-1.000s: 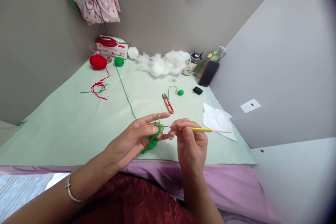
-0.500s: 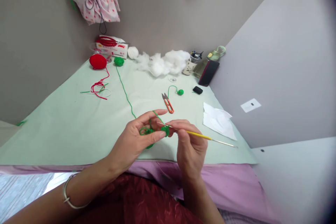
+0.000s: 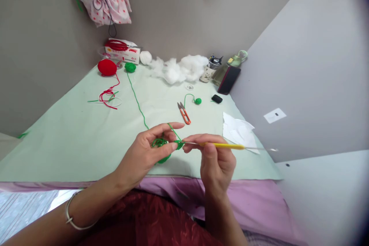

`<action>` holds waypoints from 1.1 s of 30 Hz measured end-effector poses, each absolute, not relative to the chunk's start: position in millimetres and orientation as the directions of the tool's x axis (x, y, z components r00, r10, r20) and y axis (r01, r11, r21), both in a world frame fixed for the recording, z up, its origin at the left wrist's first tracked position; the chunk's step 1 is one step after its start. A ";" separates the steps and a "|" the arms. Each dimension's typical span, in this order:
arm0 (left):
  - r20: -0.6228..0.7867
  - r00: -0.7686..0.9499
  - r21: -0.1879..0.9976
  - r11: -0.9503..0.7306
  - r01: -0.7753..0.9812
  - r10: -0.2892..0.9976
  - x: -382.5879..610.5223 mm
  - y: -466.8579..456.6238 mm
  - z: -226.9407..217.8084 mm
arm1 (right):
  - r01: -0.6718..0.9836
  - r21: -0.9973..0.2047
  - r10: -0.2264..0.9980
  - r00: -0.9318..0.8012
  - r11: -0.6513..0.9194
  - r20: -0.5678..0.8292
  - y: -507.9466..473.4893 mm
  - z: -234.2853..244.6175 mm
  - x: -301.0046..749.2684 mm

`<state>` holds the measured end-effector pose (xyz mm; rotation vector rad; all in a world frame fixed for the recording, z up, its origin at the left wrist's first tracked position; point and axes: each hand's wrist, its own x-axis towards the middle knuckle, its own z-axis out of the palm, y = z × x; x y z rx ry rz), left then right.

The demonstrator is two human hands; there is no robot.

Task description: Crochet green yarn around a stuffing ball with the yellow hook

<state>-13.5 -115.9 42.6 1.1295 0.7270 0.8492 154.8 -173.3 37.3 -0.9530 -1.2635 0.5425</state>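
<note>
Between thumb and fingers, my left hand (image 3: 144, 148) pinches a small piece of green crochet work (image 3: 179, 145). Green yarn (image 3: 137, 102) runs over its raised index finger, and a looped green bundle (image 3: 161, 152) hangs under the palm. My right hand (image 3: 217, 159) is closed around the yellow grip of a crochet hook (image 3: 223, 145). The hook lies nearly level, its left tip at the green stitches and its other metal end pointing right. The tip itself is too small to make out. Beyond the hands lie orange thread snips (image 3: 184, 114).
A small green crocheted ball (image 3: 197, 101), a black object (image 3: 217, 98) and white paper (image 3: 240, 132) lie on the right. White stuffing (image 3: 180, 70), a pen cup (image 3: 209, 72) and a phone (image 3: 229, 80) stand along the back. Red yarn (image 3: 107, 67) and green yarn ball (image 3: 130, 67) sit back left.
My right hand has moved right and slightly down, drawing the crochet hook back and turning it closer to level. My left hand keeps its pinch with little movement.
</note>
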 end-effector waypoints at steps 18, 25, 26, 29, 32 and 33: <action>-0.223 0.574 0.737 0.522 -0.429 0.787 -5.3 -113.2 42.7 | 0.425 -0.690 0.638 0.283 0.586 0.716 -172.5 33.2 145.7; -0.100 0.500 0.874 0.316 -0.369 0.861 -3.8 -119.3 41.3 | 0.359 -0.734 0.710 0.225 0.576 0.667 -167.8 34.0 142.0; -0.099 0.486 0.871 0.312 -0.380 0.868 -3.1 -119.5 40.7 | 0.430 -0.698 0.686 0.215 0.572 0.695 -168.7 31.3 141.2; -0.152 0.534 0.795 0.424 -0.434 0.832 -0.8 -119.0 39.4 | 0.666 -0.493 0.577 0.113 0.561 0.809 -170.9 23.4 140.8; -0.207 0.645 0.675 0.584 -0.450 0.736 1.4 -118.3 39.0 | 0.700 -0.435 0.551 0.072 0.566 0.831 -170.6 22.0 143.7; -0.212 0.661 0.655 0.606 -0.451 0.720 1.9 -118.3 39.1 | 0.671 -0.479 0.576 0.094 0.566 0.812 -170.4 23.2 144.9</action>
